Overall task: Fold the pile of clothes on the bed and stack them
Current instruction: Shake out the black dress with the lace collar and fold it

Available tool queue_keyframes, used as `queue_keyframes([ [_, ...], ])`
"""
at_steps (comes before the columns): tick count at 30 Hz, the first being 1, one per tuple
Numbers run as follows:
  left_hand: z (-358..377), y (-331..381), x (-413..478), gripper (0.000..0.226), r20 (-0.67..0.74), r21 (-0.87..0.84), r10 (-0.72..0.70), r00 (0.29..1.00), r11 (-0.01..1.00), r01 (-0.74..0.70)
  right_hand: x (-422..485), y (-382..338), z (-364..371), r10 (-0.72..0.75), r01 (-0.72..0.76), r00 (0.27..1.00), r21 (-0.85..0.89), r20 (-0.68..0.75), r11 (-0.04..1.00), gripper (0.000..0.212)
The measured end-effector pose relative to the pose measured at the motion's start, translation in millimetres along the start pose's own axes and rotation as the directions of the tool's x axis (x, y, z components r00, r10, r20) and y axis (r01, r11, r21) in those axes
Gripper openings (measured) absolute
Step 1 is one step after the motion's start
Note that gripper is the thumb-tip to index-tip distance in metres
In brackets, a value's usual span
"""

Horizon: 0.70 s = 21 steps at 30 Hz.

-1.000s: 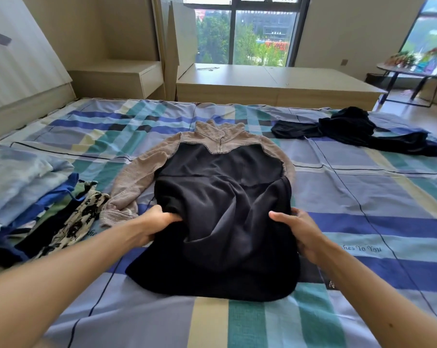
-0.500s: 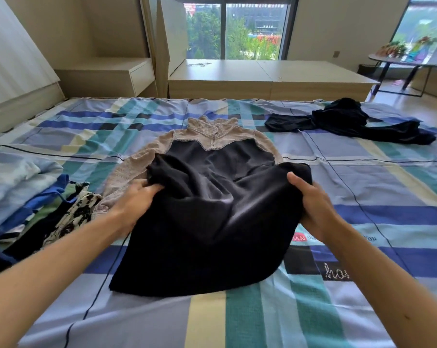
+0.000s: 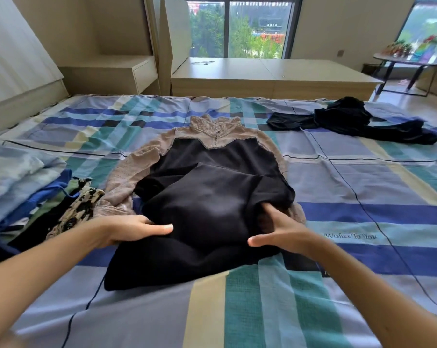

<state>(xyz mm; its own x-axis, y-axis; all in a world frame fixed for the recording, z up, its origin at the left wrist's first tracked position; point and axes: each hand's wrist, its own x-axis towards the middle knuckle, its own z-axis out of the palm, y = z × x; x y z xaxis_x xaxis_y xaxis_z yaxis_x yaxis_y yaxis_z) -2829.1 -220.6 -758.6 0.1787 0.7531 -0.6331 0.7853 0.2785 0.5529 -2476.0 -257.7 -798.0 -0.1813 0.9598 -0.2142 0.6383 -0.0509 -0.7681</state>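
1. Black cloth makes up the body of the jumper [image 3: 212,192], which lies spread in the middle of the bed [image 3: 363,184]. Its ribbed beige collar [image 3: 216,129] points toward the window [image 3: 237,28].
2. The jumper's lower black part is doubled up over the chest in a rumpled layer. The nearest edge lies flat on the plaid sheet.
3. One beige sleeve [image 3: 127,177] runs down the jumper's left side and bunches beside the fold.
4. The left hand [image 3: 127,229] lies on the near-left edge of the folded layer with its fingers straight. I cannot tell whether any are tucked under the cloth.
5. The right hand [image 3: 285,232] rests on the near-right edge, thumb and forefinger spread wide apart and pressing the black cloth.
6. A stack of folded clothes [image 3: 24,177] sits at the left edge of the bed, pale blue on top. A cream-and-black patterned piece [image 3: 81,204] lies at its near side, just beside the sleeve.
7. A crumpled black garment [image 3: 350,121] lies unfolded at the far right of the bed, well apart from the jumper.
8. Beyond the bed stands a low wooden platform [image 3: 262,74].
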Motion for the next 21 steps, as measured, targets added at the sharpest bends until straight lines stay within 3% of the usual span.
queue_keyframes([
  [2, 2, 1, 5, 0.063, -0.073, 0.147, 0.027, 0.997, 0.989, -0.016, 9, 3, 12, 0.011, -0.014, 1.0, -0.082, -0.027, 0.997, 0.108],
  [4, 8, 7, 4, 0.041, -0.115, 0.152, 0.099, 0.988, 0.985, -0.081, 16, 6, 17, 0.052, -0.07, 0.994, -0.206, -0.094, 0.976, 0.112],
  [6, 16, 12, 0, 0.03, -0.144, 0.099, 0.178, 0.973, 0.981, -0.165, 18, 8, 20, 0.106, -0.134, 0.989, -0.316, -0.104, 0.939, 0.095],
  [8, 18, 19, -10, 0.024, -0.123, -0.097, 0.23, 0.965, 0.965, -0.243, 16, 6, 20, 0.118, -0.139, 0.99, -0.335, -0.083, 0.932, 0.058],
  [10, 9, 29, -24, 0.025, -0.088, -0.358, 0.273, 0.958, 0.889, -0.286, 11, -2, 12, 0.12, -0.131, 0.989, -0.136, -0.088, 0.982, 0.026],
  [11, 5, 35, -33, 0.027, -0.089, -0.466, 0.294, 0.952, 0.832, -0.301, 7, -9, 3, 0.137, -0.133, 0.986, 0.049, -0.099, 0.99, 0.029],
  [12, -4, 38, -43, 0.028, -0.109, -0.564, 0.31, 0.945, 0.763, -0.315, 1, -18, -9, 0.15, -0.12, 0.984, 0.27, -0.092, 0.955, 0.046],
  [13, -12, 41, -52, 0.029, -0.139, -0.645, 0.324, 0.936, 0.687, -0.334, -5, -25, -21, 0.132, -0.069, 0.986, 0.466, -0.105, 0.882, 0.065],
  [14, -21, 42, -59, 0.03, -0.176, -0.713, 0.342, 0.923, 0.602, -0.359, -15, -34, -33, 0.096, 0.006, 0.987, 0.62, -0.13, 0.785, 0.069],
  [16, -40, 38, -66, 0.033, -0.225, -0.796, 0.405, 0.886, 0.448, -0.407, -31, -45, -58, 0.069, 0.135, 0.976, 0.821, -0.207, 0.554, 0.042],
  [17, -46, 33, -64, 0.039, -0.219, -0.804, 0.415, 0.883, 0.436, -0.405, -36, -43, -68, 0.092, 0.167, 0.967, 0.864, -0.238, 0.475, 0.03],
  [18, -50, 25, -57, 0.045, -0.194, -0.782, 0.399, 0.896, 0.489, -0.387, -42, -44, -76, 0.114, 0.173, 0.962, 0.876, -0.249, 0.45, 0.027],
  [21, -41, -1, -17, 0.041, -0.159, -0.408, 0.133, 0.978, 0.893, -0.188, -47, -32, -78, 0.2, 0.061, 0.96, 0.842, -0.197, 0.536, 0.027],
])
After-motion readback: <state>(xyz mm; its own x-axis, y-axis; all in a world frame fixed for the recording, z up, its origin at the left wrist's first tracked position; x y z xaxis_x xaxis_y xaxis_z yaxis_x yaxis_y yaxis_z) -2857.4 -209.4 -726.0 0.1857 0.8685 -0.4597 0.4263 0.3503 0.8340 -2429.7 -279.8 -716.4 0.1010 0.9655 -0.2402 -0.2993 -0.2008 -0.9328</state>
